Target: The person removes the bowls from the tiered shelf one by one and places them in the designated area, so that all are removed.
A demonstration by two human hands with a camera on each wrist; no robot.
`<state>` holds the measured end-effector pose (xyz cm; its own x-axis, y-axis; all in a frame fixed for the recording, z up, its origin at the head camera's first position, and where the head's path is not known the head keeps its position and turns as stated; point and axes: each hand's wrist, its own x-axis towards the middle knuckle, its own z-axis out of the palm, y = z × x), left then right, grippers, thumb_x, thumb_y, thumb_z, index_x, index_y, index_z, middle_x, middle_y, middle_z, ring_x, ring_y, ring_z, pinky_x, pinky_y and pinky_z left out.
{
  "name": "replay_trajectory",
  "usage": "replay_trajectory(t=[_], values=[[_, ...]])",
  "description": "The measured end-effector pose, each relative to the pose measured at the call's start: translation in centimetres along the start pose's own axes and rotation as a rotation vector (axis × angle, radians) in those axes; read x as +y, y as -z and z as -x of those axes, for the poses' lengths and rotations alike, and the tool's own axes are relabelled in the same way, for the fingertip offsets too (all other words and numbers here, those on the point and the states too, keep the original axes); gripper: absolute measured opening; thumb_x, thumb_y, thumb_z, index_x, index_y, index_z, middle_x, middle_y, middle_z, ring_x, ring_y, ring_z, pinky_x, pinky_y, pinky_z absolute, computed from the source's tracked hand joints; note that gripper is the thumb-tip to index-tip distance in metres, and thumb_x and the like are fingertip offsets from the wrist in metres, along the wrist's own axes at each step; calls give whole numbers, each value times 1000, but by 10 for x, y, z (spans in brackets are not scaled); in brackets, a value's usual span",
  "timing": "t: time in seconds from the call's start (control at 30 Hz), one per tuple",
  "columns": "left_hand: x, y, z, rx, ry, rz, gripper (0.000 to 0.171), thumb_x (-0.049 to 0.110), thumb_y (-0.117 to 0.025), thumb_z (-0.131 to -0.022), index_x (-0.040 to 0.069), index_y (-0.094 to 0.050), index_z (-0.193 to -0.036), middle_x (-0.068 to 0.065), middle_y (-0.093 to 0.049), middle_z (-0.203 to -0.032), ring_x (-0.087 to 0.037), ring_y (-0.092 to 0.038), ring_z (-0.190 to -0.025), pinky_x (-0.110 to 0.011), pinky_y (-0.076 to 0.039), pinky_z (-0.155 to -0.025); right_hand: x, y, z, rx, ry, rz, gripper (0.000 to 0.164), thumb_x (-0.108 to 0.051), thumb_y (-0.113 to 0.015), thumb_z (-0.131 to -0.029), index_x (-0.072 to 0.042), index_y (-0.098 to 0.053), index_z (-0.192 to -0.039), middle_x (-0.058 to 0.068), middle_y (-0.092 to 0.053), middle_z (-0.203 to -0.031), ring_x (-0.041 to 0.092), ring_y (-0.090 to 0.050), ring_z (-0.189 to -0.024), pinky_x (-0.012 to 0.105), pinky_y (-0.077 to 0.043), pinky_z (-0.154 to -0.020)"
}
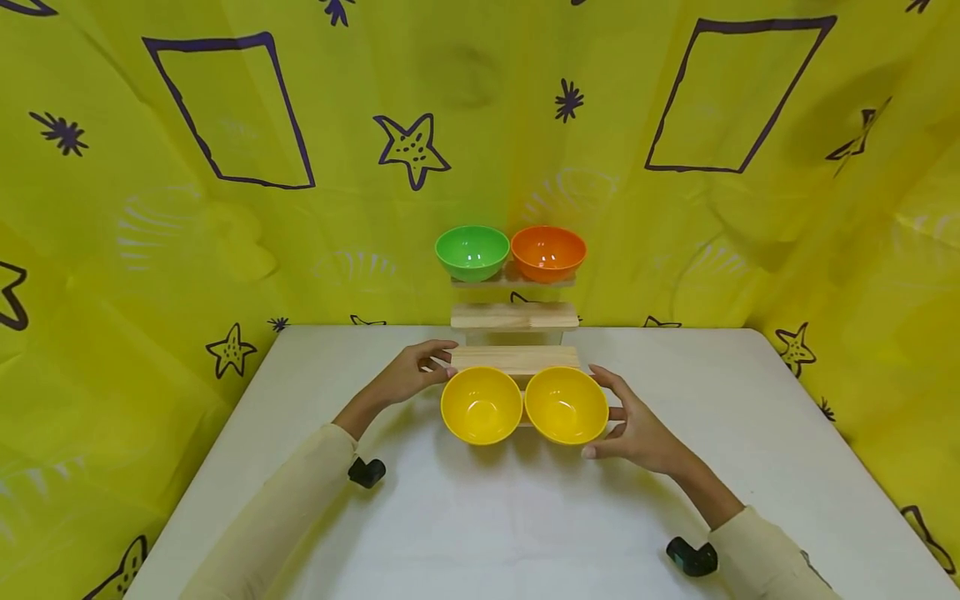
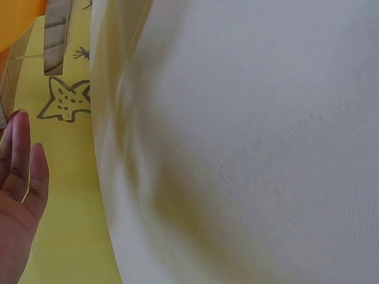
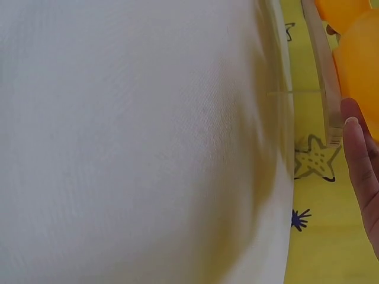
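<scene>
Bowls (image 1: pixel 482 407), both plain yellow, stand between a relaxed left hand (image 1: pixel 407 372) and a right hand (image 1: pixel 637 429) curled round one.

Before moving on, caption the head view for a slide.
Left hand and right hand flank two yellow bowls on a tiered stand; green bowl and orange bowl above.

This looks like a curtained booth or staged work corner, though the building around it cannot be told. In the head view, yellow sheeting (image 1: pixel 495 150), patterned with dark starfish (image 1: pixel 412 152) and four-sided outlines (image 1: pixel 288 112), hangs from nine o'clock through twelve to three, walling in a plain white table (image 1: pixel 525 525) that reaches down to six o'clock.
</scene>
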<state>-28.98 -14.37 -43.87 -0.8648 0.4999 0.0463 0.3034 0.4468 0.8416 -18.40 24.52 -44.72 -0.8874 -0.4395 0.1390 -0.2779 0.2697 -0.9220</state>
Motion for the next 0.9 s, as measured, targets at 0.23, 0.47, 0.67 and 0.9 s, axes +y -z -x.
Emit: replay_trajectory(t=[0.23,0.47,0.67,0.9], values=[[1,-1,0,1,10,1,51,22,-68,-97,9,-53,-144,-17,-61,-125,-27,-64,-105,-39,-55,-90,0,-2,0,5,1,4,111,-6,-87,-76,-9,-15,-159,28,-19,-157,27,-69,-101,37,-61,-70],[2,-1,0,5,13,6,51,21,-68,-97,9,-53,-144,-17,-62,-125,-27,-64,-105,-38,-55,-89,1,-6,-2,15,-23,9,104,-14,-88,-78,-13,-21,-158,23,-21,-160,20,-69,-100,35,-60,-71],[2,-2,-1,2,1,6,51,21,-67,-98,9,-52,-145,-17,-62,-124,-27,-64,-105,-39,-55,-90,1,-6,-2,28,-19,11,98,-12,-86,-80,-14,-25,-157,23,-27,-158,18,-70,-100,35,-60,-72],[3,0,4,1,-3,-5,52,19,-66,-98,5,-51,-145,-20,-62,-125,-29,-65,-106,-39,-55,-89,2,-7,-3,21,-19,8,98,-11,-85,-80,-12,-25,-158,24,-27,-159,21,-72,-90,34,-61,-73]])
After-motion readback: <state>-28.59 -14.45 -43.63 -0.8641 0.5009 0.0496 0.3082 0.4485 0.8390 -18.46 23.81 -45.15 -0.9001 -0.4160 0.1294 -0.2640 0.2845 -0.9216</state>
